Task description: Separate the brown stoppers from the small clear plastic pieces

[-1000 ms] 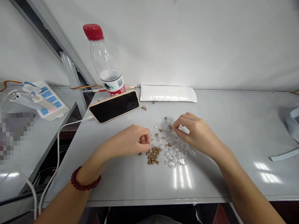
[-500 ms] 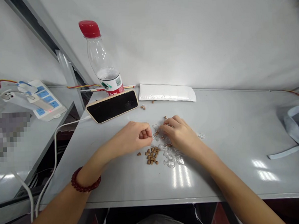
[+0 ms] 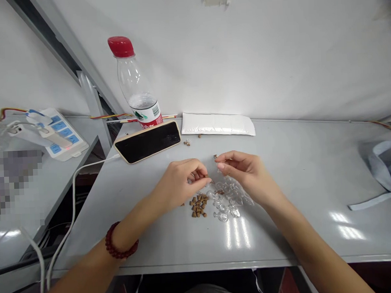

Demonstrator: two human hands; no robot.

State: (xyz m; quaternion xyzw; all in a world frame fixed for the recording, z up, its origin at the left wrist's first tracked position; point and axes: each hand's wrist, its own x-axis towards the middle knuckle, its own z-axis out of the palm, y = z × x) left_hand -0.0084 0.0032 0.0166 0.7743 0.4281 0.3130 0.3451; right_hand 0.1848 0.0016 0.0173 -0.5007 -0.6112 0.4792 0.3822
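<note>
Both my hands are over small clear bottle-like pieces point(image 3: 222, 212) and small brown cork-like stoppers point(image 3: 198, 205) on the grey table. My left hand point(image 3: 187, 179) is closed in a pinch just left of the clear pieces; what lies between its fingertips is too small to make out. Opposite it, my right hand point(image 3: 243, 172) pinches thumb and forefinger together above the clear heap, and any item there is hard to distinguish. One brown stopper point(image 3: 215, 156) shows right at the right fingertips; whether it is held or lies behind them I cannot tell.
A phone point(image 3: 148, 142) on a white cable leans against a red-capped bottle point(image 3: 136, 88). Beside it lies a white padded envelope point(image 3: 218, 124) along the wall. A power strip point(image 3: 63, 133) sits at left, grey-blue cloth point(image 3: 386, 164) at right. Stray brown bits point(image 3: 186, 143) lie near the phone.
My right hand has lifted out of the clear pieces, its fingers now drawn into a pinch. My left hand has shifted slightly right, closer to it. The view has tilted up a little.
</note>
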